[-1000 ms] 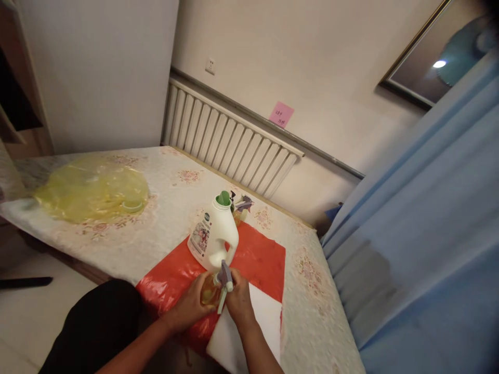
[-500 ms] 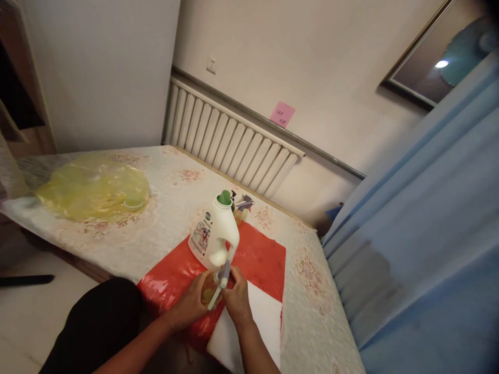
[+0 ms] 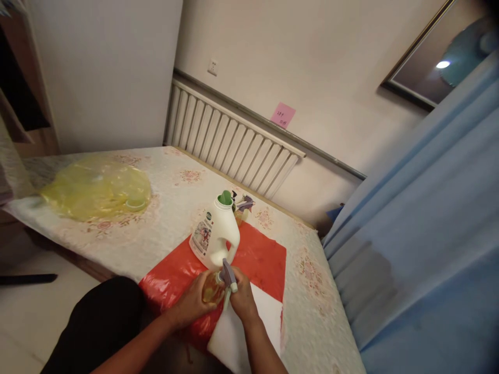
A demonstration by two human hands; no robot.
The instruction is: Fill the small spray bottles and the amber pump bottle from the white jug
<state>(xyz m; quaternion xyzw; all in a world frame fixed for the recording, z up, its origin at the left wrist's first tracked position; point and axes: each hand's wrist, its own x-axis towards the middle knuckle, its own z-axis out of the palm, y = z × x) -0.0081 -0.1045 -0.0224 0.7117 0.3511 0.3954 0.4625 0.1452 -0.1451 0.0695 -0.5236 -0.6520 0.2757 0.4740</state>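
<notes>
My left hand point(image 3: 193, 304) wraps around a small amber spray bottle point(image 3: 212, 292) that stands on a red plastic sheet point(image 3: 257, 259). My right hand point(image 3: 241, 297) grips the bottle's grey-purple trigger head point(image 3: 228, 275) on top. Just behind them stands a white detergent jug point(image 3: 215, 235) with a green cap, upright on the red sheet. A second spray bottle point(image 3: 242, 205) with a purple trigger stands behind the jug, mostly hidden by it.
The table point(image 3: 171, 192) carries a pale floral cloth. A yellow plastic bag point(image 3: 97, 188) lies at its far left. A white sheet point(image 3: 249, 332) lies under my right forearm. A radiator point(image 3: 230, 140) runs along the wall and a blue curtain point(image 3: 421, 234) hangs at right.
My right hand has turned the trigger head on the amber bottle: its nozzle swung down and left, then back up. My left hand kept hold of the bottle.
</notes>
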